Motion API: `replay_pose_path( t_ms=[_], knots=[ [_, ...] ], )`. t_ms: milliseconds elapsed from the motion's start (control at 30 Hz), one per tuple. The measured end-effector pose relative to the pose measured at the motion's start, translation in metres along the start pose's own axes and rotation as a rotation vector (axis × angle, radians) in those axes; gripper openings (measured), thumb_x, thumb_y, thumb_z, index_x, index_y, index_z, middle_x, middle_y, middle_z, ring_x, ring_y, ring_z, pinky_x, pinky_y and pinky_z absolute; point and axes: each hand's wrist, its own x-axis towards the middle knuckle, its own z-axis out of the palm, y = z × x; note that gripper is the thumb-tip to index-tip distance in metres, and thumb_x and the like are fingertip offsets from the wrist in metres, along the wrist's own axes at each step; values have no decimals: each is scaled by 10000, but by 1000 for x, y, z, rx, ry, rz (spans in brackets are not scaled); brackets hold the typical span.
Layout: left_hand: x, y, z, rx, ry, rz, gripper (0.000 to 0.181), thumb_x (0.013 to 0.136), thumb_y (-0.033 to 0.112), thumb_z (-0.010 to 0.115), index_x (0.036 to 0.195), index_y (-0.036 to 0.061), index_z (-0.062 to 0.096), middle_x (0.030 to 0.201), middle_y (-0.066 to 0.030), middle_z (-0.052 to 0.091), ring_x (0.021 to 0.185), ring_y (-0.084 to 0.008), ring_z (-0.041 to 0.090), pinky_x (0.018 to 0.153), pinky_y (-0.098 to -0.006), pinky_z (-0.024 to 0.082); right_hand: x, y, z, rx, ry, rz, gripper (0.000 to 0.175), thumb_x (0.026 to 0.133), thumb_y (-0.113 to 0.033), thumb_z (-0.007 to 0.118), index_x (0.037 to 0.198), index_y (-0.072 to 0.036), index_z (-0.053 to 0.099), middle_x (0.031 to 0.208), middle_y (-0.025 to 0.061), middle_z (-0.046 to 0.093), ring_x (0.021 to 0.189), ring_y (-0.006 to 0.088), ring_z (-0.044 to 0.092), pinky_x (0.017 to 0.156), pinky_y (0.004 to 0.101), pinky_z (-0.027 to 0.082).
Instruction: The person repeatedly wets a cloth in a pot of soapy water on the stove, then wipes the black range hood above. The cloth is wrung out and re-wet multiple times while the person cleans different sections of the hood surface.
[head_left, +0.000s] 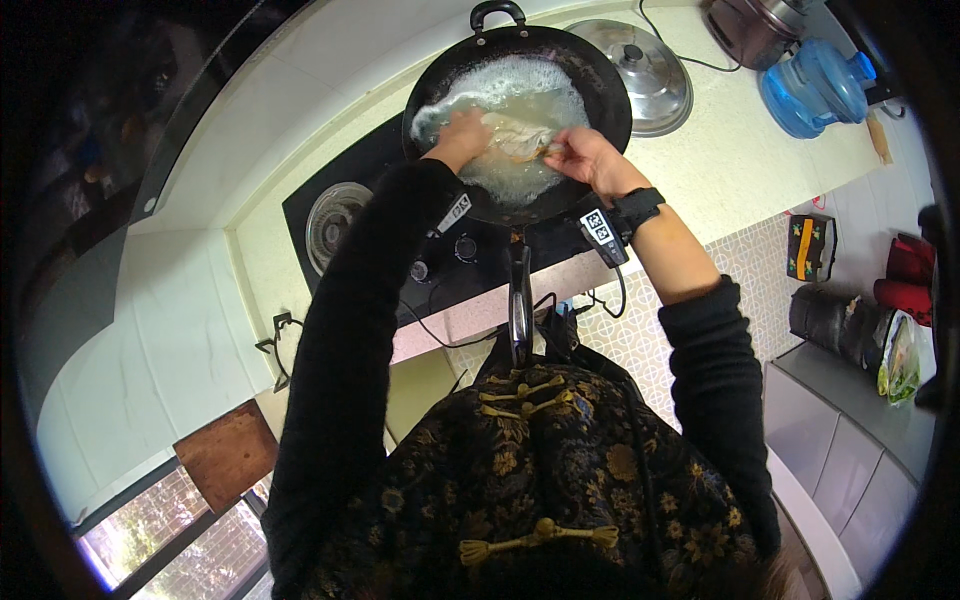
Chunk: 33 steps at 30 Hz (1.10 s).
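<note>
A black wok (604, 112) with a long handle and a rear loop handle sits on the black cooktop. Cloudy water with white foam (525, 75) fills its bottom. In that water lies a pale, crumpled, cloth-like piece (517, 135) with a yellowish lower edge. My left hand (463, 139) is down in the water at the left end of the piece, its fingers partly hidden. At the right end, my right hand (585, 157) pinches the edge of the piece between thumb and fingers.
A steel lid (652, 82) rests on the counter right of the wok, near a blue water jug (814, 90) and a brown cooker (754, 30). Left of the wok is a burner (334, 221). The wok's long handle (520, 300) points towards my body, past the counter edge.
</note>
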Motion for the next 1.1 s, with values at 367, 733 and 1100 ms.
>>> replay_pose_path(
  t_ms=[367, 733, 1100],
  knots=[
    [-84, 94, -39, -895, -405, 463, 357, 921, 256, 501, 1195, 28, 522, 1049, -93, 575, 938, -159, 525, 754, -287, 434, -48, -15, 6, -75, -313, -13, 580, 936, -502, 361, 1239, -18, 464, 1147, 162, 567, 1015, 278, 583, 840, 415, 497],
    [-72, 88, -22, -499, 86, 496, 279, 939, 265, 449, 974, 2, 538, 884, -181, 606, 811, -258, 588, 707, -375, 449, -8, -5, 11, 178, -352, -48, 559, 933, -533, 342, 1127, -39, 520, 1051, 156, 607, 929, 312, 605, 835, 452, 490],
    [-49, -6, -28, -607, 74, 300, 343, 859, 322, 583, 1060, 48, 537, 948, -138, 602, 781, -249, 593, 693, -381, 457, -51, -23, 23, 196, -263, -350, 329, 946, -250, 407, 1100, 20, 515, 1108, 142, 574, 1026, 289, 555, 940, 432, 422]
  ],
)
